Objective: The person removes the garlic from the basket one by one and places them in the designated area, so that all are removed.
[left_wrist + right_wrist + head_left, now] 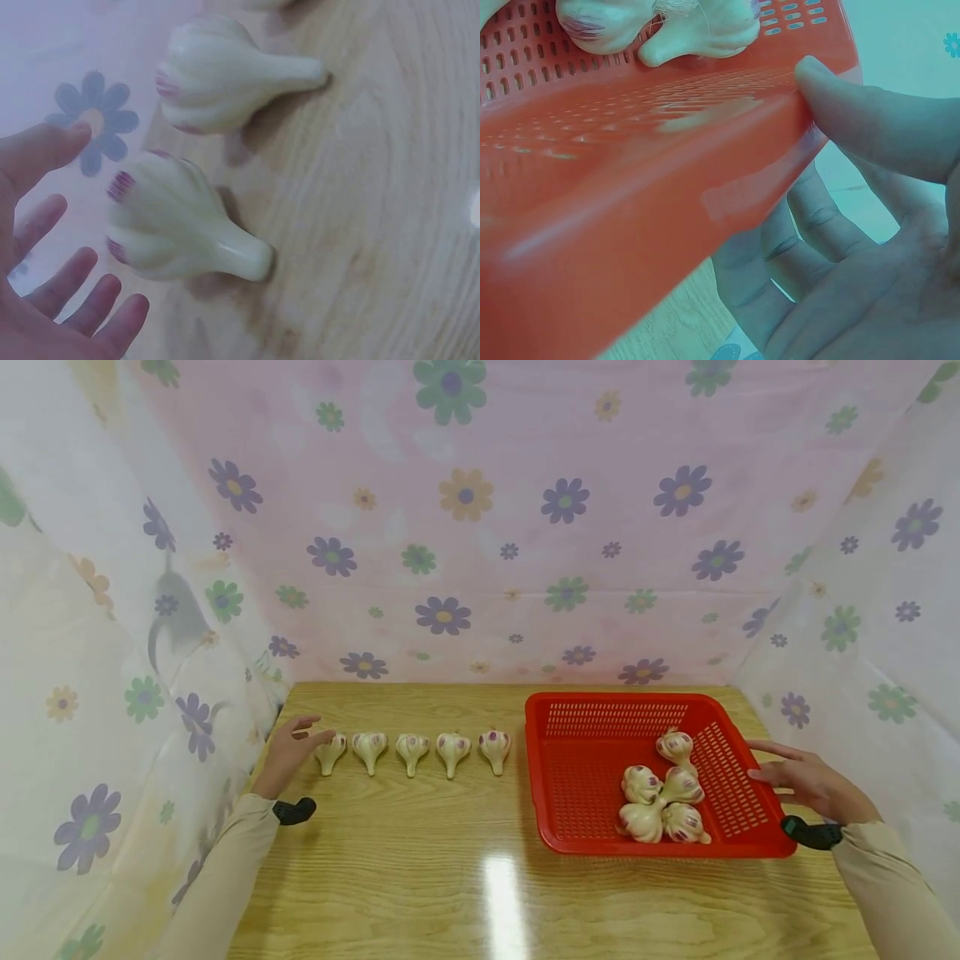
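On the left of the table, my left hand [288, 758] is beside the leftmost garlic bulb [331, 752] of a row, its fingers spread and holding nothing. In the left wrist view that garlic bulb [176, 217] lies on its side, a gap between it and the fingertips. Over at the right, my right hand [816, 785] holds the right rim of a red plastic basket [577, 785]. The right wrist view has the thumb on the rim and the other fingers below it, against the outer side. Several garlic bulbs [642, 821] lie clustered in the basket's right half.
More garlic bulbs [412, 752] continue the row rightward, stems toward me, up to near the basket's left side. Flower-printed cloth [465, 568] stands behind the wooden table [390, 877] and along both sides. Glare marks the table's front middle.
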`<state>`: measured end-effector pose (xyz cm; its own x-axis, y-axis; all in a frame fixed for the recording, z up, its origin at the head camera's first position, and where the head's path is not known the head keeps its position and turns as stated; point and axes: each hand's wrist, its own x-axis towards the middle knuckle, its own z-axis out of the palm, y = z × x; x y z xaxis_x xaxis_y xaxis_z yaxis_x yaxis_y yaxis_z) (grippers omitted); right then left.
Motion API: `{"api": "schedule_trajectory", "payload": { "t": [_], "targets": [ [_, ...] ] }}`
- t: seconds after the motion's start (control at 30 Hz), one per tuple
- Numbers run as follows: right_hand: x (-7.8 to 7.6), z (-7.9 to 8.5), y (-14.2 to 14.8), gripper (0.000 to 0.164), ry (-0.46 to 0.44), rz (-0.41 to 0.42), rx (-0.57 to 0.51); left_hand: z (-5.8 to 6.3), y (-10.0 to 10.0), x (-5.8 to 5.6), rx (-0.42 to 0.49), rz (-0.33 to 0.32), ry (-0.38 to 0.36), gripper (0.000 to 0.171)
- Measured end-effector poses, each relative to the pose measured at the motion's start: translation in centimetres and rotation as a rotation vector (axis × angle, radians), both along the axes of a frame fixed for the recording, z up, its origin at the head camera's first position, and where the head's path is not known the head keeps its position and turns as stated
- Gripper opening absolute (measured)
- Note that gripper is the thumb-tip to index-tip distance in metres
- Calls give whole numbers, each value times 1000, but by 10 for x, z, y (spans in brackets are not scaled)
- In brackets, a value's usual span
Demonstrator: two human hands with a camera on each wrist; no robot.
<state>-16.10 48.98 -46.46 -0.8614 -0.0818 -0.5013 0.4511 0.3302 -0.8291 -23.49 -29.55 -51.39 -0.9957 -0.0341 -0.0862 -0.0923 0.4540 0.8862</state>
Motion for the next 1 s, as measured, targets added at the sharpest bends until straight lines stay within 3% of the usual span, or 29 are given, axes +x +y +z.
{"api": "schedule_trajectory", "payload": {
  "t": [0.23,0.5,0.77,1.0],
  "targets": [
    [0,0,1,43,4,3,12,28,16,-4,3,-32,14,69],
    [0,-1,0,45,7,0,8,62,55,-7,39,-109,-19,59],
    [1,1,-2,64,-3,8,41,81,95,-4,126,-226,-49,51],
    [1,0,-2,70,33,33,66,92,126,5,170,-321,-58,50]
  ]
}}
